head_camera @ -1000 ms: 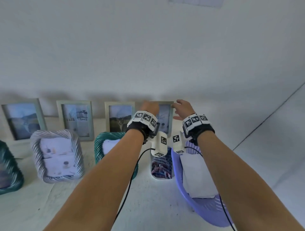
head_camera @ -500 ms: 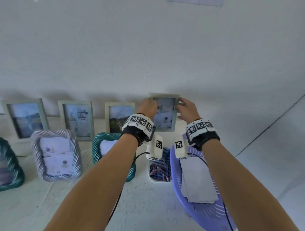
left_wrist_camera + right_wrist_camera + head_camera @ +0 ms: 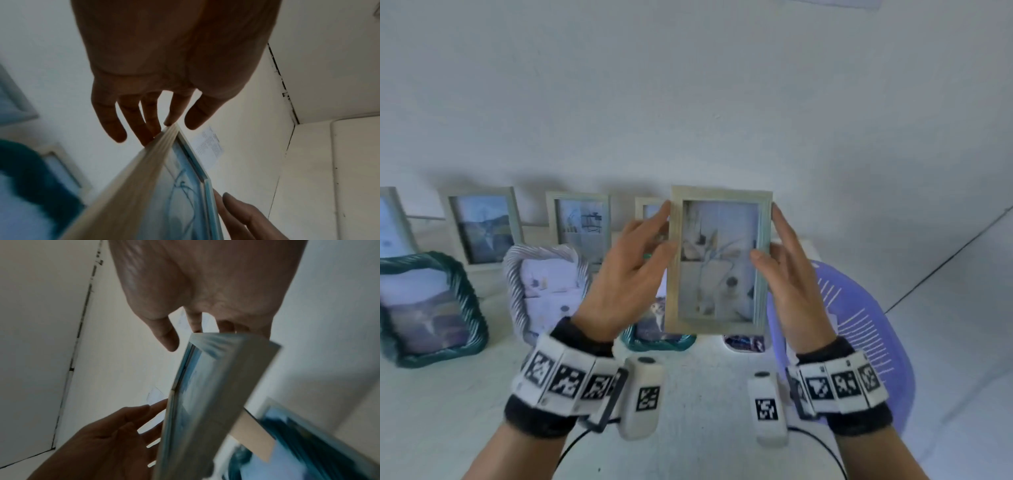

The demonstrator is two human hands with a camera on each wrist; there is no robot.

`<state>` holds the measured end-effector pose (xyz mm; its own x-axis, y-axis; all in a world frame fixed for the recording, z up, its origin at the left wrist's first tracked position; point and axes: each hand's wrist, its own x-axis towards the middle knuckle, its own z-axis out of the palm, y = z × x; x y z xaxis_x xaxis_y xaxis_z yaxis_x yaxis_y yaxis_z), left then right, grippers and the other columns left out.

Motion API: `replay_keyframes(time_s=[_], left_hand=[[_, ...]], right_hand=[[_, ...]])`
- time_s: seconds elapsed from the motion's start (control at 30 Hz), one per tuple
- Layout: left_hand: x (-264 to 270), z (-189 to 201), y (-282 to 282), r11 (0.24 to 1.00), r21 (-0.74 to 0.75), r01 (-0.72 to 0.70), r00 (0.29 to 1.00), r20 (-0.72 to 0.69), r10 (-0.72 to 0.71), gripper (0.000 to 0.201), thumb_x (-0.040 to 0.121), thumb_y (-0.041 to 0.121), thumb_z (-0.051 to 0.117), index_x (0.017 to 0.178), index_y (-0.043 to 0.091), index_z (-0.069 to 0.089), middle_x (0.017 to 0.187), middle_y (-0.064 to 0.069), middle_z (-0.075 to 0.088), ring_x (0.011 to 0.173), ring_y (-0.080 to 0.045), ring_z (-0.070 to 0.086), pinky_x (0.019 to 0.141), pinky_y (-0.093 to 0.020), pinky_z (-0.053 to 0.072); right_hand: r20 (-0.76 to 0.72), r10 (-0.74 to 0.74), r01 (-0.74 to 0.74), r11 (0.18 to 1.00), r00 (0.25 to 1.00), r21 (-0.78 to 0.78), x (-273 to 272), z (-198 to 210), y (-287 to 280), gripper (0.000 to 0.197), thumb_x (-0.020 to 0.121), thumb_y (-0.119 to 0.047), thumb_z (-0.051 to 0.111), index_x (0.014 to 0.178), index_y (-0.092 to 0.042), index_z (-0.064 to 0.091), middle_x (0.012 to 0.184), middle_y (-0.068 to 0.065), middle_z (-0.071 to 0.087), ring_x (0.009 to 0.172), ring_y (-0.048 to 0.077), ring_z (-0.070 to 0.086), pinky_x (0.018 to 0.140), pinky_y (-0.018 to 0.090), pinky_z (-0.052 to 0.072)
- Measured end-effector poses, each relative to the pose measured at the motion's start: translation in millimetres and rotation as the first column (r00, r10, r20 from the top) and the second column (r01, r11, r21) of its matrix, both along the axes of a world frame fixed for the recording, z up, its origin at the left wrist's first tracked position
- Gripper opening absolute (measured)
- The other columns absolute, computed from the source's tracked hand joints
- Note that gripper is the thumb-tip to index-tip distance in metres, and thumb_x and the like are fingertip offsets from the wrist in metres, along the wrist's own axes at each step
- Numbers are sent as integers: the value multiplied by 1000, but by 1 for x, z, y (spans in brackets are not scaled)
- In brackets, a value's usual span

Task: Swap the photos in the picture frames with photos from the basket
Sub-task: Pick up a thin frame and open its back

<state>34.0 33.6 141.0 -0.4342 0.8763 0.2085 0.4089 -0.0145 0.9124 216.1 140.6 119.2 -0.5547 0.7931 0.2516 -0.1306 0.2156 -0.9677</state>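
I hold a pale green picture frame (image 3: 719, 263) upright in the air, its photo of pale flowers facing me. My right hand (image 3: 787, 274) pinches its right side, thumb on the front and fingers behind. My left hand (image 3: 633, 274) has straight, spread fingers whose tips touch the left edge. In the left wrist view those fingertips (image 3: 148, 134) rest against the frame (image 3: 144, 186) and the thumb stands apart from it. The right wrist view shows the frame (image 3: 205, 394) edge-on below my right hand (image 3: 185, 332). A lilac plastic basket (image 3: 893, 359) lies at the right, behind my right hand.
Pale green frames (image 3: 482, 222) (image 3: 582, 226) lean against the white wall. In front of them lie a teal rope frame (image 3: 428, 308), a white-grey rope frame (image 3: 544, 287) and another teal one (image 3: 654, 339). A small tub of dark patterned things (image 3: 744, 342) sits beside the basket.
Both hands took the frame from its place by the wall, lifted it and brought it close to me. The left hand's fingers have spread out along its edge.
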Motion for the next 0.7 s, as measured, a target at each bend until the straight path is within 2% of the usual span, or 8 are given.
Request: replay_keyframes(time_s=[0.07,0.13,0.2,0.3,0.37,0.5,0.6,0.7], left_hand=[[-8,-13,-36,999,-37,5,1000,-13,-6,49,100,24,48,148,30,38,119,9,55,99,1,59,79,-4,43],[-16,-34,-64,995,-100,2,1000,-16,-3,50,99,24,51,147,31,39,121,9,55,100,4,60,79,-5,45],[-24,-57,-88,986,-167,-5,1000,-26,1,52,97,24,54,145,35,38,122,7,53,100,7,59,78,-7,48],[-28,-83,-117,968,-249,-11,997,-71,-7,50,92,37,60,133,52,37,117,11,52,97,5,60,82,-19,53],[-29,-96,-132,948,-317,-39,989,-147,-9,50,87,49,62,133,48,41,116,14,50,99,4,59,87,-25,53],[-32,-115,-150,900,-433,-50,987,-158,-20,100,68,78,57,151,29,29,124,9,47,110,-7,54,94,-34,51],[-26,-118,-154,890,-455,-42,991,-131,-20,115,63,80,63,154,28,15,131,8,44,121,-12,47,100,-32,44],[-22,-125,-153,890,-455,-43,998,-53,21,131,56,84,67,154,34,-4,152,6,31,138,-16,33,112,-40,35]], right_hand=[[-5,69,-70,993,998,-94,-9,-26,-27,65,97,-27,55,150,-44,21,137,-20,54,129,9,50,105,38,42],[-23,90,-92,979,996,-183,-20,-53,-54,66,95,-33,59,146,-51,23,150,-22,36,139,8,37,111,45,37],[-59,75,-90,949,995,-303,-32,-77,-81,62,96,-26,58,146,-48,28,145,-21,45,134,12,44,103,45,45],[-65,8,-37,886,998,-461,-45,-103,-117,54,99,-13,48,145,-38,34,125,-13,64,115,14,62,85,34,55],[-40,-25,1,863,999,-504,-52,-114,-137,49,100,-16,47,142,-38,38,125,-4,66,112,18,64,84,37,56],[-1,-63,52,835,998,-548,-63,-120,-159,41,98,-27,48,137,-38,41,115,-1,70,105,23,68,78,42,57],[41,-91,96,763,995,-640,-71,-122,-166,53,89,-49,58,136,-28,45,124,16,62,111,36,63,89,59,51],[44,-15,41,715,999,-697,-75,-121,-170,60,93,-60,46,137,-19,51,133,22,56,122,38,56,103,57,42]])
